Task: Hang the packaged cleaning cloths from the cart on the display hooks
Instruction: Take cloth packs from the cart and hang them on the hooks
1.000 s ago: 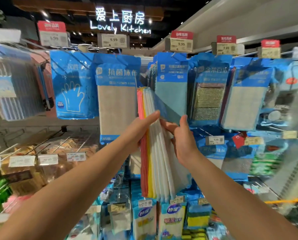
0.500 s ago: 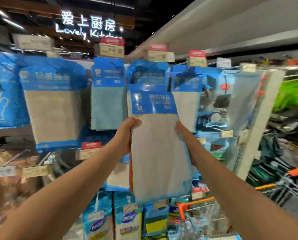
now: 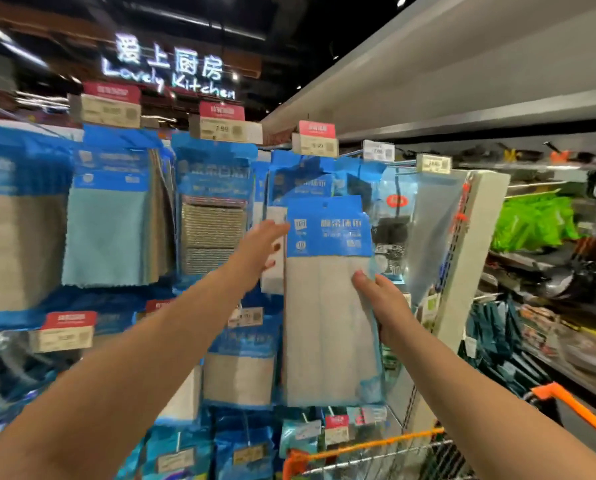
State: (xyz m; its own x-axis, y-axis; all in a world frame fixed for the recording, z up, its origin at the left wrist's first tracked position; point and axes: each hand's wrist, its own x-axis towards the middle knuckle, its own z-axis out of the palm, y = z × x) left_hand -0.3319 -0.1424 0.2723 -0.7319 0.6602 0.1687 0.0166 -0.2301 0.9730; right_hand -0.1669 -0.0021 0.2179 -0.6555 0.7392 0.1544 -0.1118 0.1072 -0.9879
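Packaged cleaning cloth (image 3: pixel 331 299), blue header, grey cloth: now raised flat-on before the upper right display hooks, where half a second ago sat lower, a second ago edge-on as a fanned bundle. Left hand (image 3: pixel 260 249) reaching at its left edge, fingers extended, hold unclear. Right hand (image 3: pixel 379 299) pinching the right edge. Hanging hole near hook level; threading next, probably. Cart (image 3: pixel 376 452) below right.

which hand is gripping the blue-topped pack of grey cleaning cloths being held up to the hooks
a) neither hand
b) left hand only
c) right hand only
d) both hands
c: the right hand pinches the right edge of the blue-topped pack of grey cleaning cloths with its thumb on the front, while the left hand reaches with straight fingers beside the pack's left edge.
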